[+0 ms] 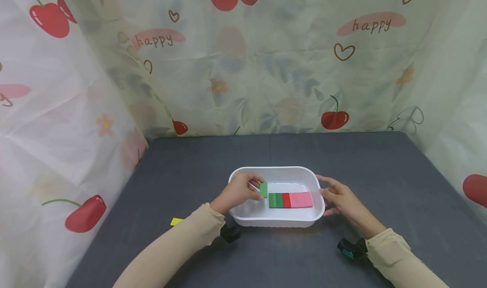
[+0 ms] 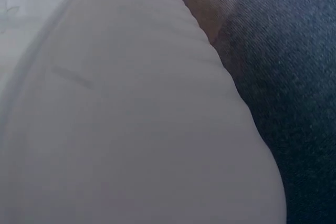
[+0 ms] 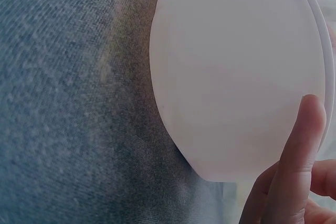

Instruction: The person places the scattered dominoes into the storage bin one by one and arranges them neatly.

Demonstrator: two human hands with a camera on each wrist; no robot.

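In the head view, my left hand [image 1: 240, 188] reaches over the left side of a white plastic tub [image 1: 243, 218]. It pinches a small green block [image 1: 264, 190] between thumb and fingers. Just right of that block, a row of flat blocks lies on the tub floor: green blocks [image 1: 276, 200], a red block [image 1: 287, 200] and pink blocks [image 1: 301, 199]. My right hand [image 1: 337, 196] is at the tub's right end, fingers spread along the rim. The right wrist view shows an extended digit of it against the outer wall. The tub's side fills most of the left wrist view.
The tub stands on a dark grey tabletop [image 1: 182, 169]. A yellow piece [image 1: 176, 221] lies on it, partly hidden by the left sleeve [image 1: 179, 245]. A cherry-print curtain [image 1: 266, 68] hangs behind and along both sides. Each wrist carries a black camera mount [image 1: 354, 248].
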